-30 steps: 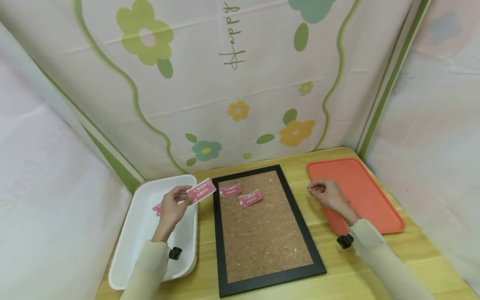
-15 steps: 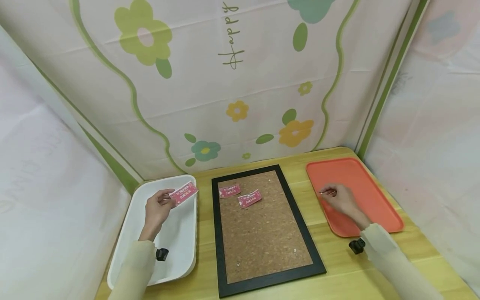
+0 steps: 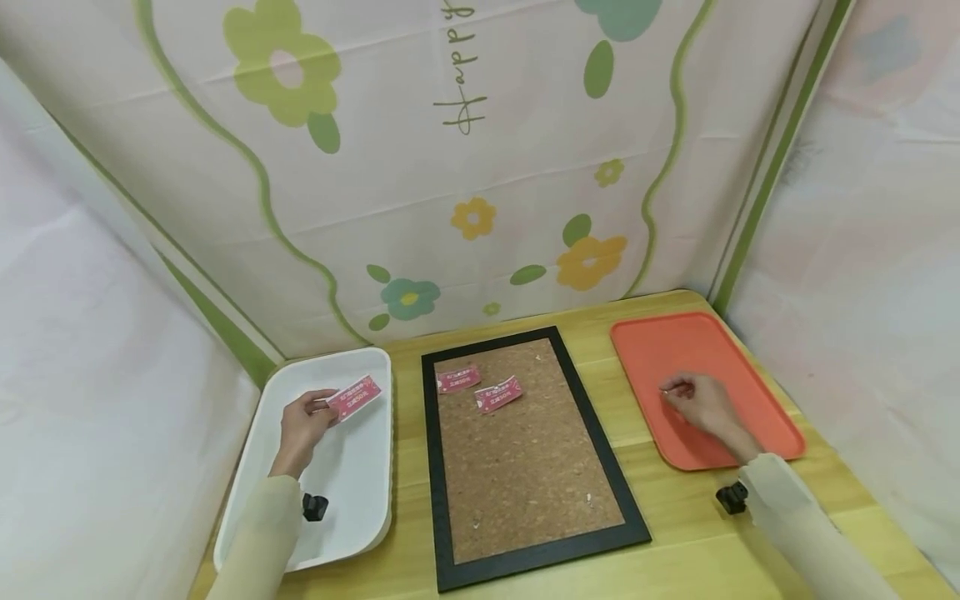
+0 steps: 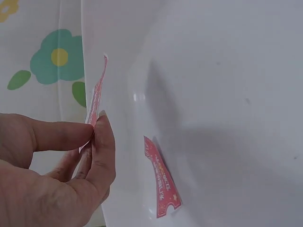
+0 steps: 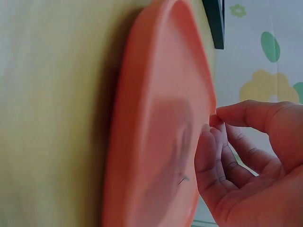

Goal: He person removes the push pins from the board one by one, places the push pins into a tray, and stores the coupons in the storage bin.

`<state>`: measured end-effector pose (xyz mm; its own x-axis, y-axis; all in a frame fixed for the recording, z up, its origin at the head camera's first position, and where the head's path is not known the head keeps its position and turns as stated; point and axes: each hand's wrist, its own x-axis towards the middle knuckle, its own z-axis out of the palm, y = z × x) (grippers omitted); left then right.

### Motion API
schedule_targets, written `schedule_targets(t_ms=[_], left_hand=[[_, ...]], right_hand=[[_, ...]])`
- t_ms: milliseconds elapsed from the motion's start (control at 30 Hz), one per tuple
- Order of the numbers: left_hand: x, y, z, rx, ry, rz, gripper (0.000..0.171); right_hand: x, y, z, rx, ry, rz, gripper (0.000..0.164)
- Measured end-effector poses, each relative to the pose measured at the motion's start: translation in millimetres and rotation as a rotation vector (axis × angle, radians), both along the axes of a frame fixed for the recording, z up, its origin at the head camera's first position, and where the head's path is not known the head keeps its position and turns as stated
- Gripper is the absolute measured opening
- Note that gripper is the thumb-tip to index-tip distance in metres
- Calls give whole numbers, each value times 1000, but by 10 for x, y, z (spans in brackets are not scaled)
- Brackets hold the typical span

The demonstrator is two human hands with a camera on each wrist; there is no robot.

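Observation:
My left hand pinches a pink coupon by one end, over the white basin. In the left wrist view this coupon shows nearly edge-on, above a second coupon lying in the basin. Thumb and fingers of my right hand meet in a pinch close over the orange-red tray. A tiny pale tack shows at its fingertips, mostly covered. Another small tack lies in the tray in the right wrist view. Two pink coupons stay on the cork board's upper part.
Between basin and tray lies the cork board in its black frame, on a wood-grain table. Small pale specks dot the cork. A flower-printed curtain closes off the back and sides.
My left hand has drawn the coupon from the board's left edge back over the basin. My right hand has moved right, from the tray's left edge to over the tray.

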<state>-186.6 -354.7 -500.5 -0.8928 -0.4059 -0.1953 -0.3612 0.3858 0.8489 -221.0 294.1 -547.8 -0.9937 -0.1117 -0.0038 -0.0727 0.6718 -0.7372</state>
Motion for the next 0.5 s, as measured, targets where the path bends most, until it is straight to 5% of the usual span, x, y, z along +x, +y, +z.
schedule_targets(t_ms=[233,500], left_hand=[[0,-128,-139,16,-63,-9,46],[-8,-229,-250,-120,-119,0,48]], right_hand=[[37,99,-88,44,-14,-23,20],[66,172,-153,89,20,-24,18]])
